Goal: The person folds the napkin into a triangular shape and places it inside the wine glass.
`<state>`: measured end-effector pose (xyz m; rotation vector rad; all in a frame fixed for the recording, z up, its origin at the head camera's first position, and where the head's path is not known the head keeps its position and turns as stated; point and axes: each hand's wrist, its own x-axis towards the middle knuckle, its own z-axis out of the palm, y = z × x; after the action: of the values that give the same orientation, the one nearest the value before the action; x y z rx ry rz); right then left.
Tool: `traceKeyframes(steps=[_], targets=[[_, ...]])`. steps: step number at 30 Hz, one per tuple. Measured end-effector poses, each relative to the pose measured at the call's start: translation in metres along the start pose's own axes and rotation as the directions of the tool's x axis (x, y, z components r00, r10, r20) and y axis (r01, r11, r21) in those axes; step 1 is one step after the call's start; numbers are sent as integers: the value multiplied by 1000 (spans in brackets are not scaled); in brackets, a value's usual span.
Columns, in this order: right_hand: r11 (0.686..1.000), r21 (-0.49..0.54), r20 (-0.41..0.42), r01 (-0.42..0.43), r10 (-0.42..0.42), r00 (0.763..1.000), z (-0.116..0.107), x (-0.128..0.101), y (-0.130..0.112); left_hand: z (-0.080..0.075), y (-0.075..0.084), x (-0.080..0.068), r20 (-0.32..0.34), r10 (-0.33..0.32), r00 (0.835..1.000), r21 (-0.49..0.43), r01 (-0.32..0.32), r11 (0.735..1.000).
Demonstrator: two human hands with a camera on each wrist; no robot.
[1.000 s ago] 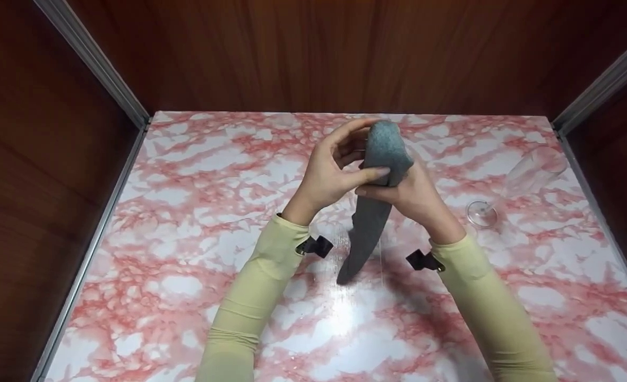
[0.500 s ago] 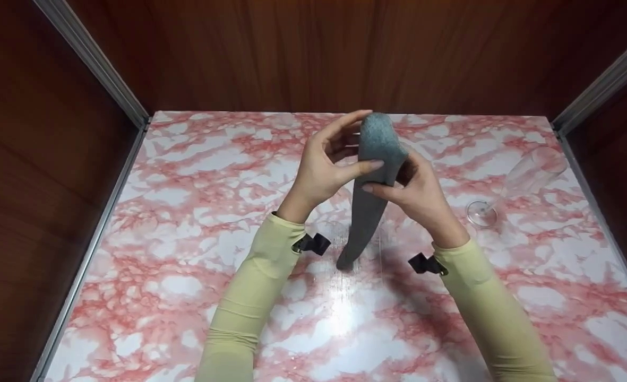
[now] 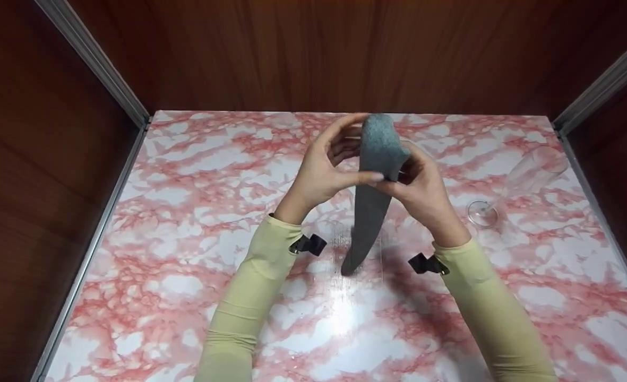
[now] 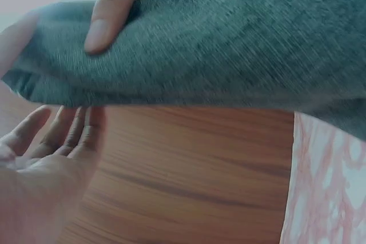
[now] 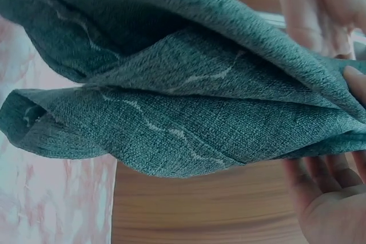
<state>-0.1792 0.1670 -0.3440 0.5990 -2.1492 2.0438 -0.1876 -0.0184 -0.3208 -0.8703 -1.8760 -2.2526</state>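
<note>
A grey-green cloth [image 3: 379, 146] is held up over the middle of the table, rounded and bunched at its top, its tail hanging down toward the front. My left hand [image 3: 316, 172] grips its upper part from the left, thumb across the near face and fingers curved behind. From the right, my right hand [image 3: 424, 193] pinches the same part; the two thumb tips meet closely. Several loose folds with pale wavy stitching show on the cloth [image 5: 171, 112] in the right wrist view. In the left wrist view the cloth [image 4: 229, 44] looks smoother. Whatever its folds enclose is hidden.
At the right of the table stands a clear stemmed glass [image 3: 531, 175], its round foot toward me. Brown wood-look panels [image 3: 313, 53] close off the back and both sides. The tabletop [image 3: 186, 286] has a red and white marbled pattern.
Both hands and the cloth rose slightly, then settled with little shift. The right hand's fingers opened a little from the cloth's side, and both thumbs have moved together on its front.
</note>
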Motion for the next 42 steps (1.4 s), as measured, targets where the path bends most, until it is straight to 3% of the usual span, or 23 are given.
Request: traceKeyframes(steps=[5,11,21,29,38,42], targets=[[1000,24,18,4,-4,1000,-2,1,0,1,-1,-2,-15,-13,1000,71,14,997],[998,50,55,-26,23,998,-9,3,21,4,1,-2,-58,-4,998,106,11,994],[998,33,128,-60,55,990,-5,-5,33,5,2,-2,-103,10,995,140,5,990],[993,-3,97,-115,114,989,6,-14,22,6,6,-1,-134,27,991,158,-5,987],[997,-46,63,-67,69,996,3,-12,12,8,7,-1,-109,-12,994,101,23,995],[997,-64,60,-52,56,997,0,-10,10,5,-3,1,-104,-23,994,66,30,997]])
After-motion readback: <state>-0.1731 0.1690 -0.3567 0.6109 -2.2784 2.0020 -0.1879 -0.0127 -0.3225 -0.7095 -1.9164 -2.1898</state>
